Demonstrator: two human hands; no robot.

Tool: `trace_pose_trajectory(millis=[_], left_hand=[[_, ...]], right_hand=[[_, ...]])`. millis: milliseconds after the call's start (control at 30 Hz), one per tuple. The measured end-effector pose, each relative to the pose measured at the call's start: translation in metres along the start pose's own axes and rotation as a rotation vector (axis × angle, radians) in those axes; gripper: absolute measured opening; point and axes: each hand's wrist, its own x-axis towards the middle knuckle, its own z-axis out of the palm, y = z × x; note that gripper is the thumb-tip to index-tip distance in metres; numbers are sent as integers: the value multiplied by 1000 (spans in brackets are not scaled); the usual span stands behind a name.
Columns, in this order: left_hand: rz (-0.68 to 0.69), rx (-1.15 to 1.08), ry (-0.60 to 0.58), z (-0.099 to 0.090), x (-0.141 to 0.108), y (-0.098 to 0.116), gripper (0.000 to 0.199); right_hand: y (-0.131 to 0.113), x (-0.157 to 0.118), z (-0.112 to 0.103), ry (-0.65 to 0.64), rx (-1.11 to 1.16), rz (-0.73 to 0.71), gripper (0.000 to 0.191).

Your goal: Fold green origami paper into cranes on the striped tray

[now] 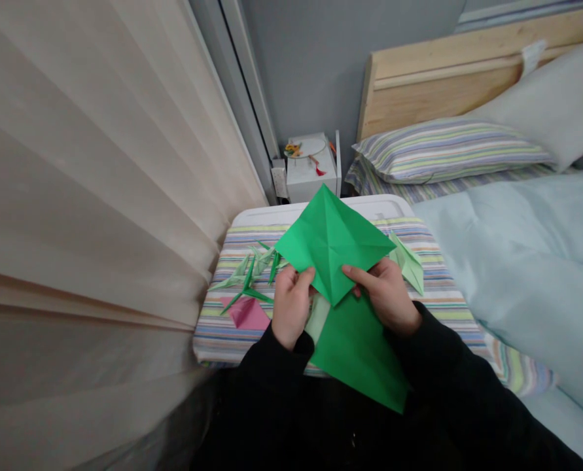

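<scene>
Fingers of the left hand (291,304) and right hand (387,294) are closed in a pinch on the lower edges of a green origami sheet (328,245), held above a striped cloth (217,333); green paper cranes (245,278) lie beside the left hand.

We look from head height, facing forward and down, close above the green paper (333,245), from its near side

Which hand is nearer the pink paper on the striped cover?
Left. The left hand sits just to the right of the pink paper; the right hand is farther right, past the green origami paper.
</scene>
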Motion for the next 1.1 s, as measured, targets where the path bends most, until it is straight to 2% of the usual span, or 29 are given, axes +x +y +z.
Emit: trace_pose_trajectory(millis=[100,200,333,433,533,700,900,1100], left_hand=[[-81,-120,-82,-5,0,13,24],[-128,-184,-100,-8,0,22,30],[-131,-223,-106,-13,-1,21,36],[-117,-237,-79,-13,-2,16,39],[-118,-194,-110,-14,-3,12,38],[-140,-58,-215,-15,-4,5,38],[-89,-99,-236,-15,-2,0,40],[-24,12,-245,-13,-4,-3,48]], right_hand=[[3,2,0,20,63,35,32],[2,3,2,50,123,71,34],[0,3,4,59,140,90,34],[1,2,5,14,108,84,34],[4,2,4,-36,85,80,34],[8,2,2,-46,79,59,35],[5,0,2,-93,52,-15,35],[-2,-8,4,-30,-136,-96,39]])
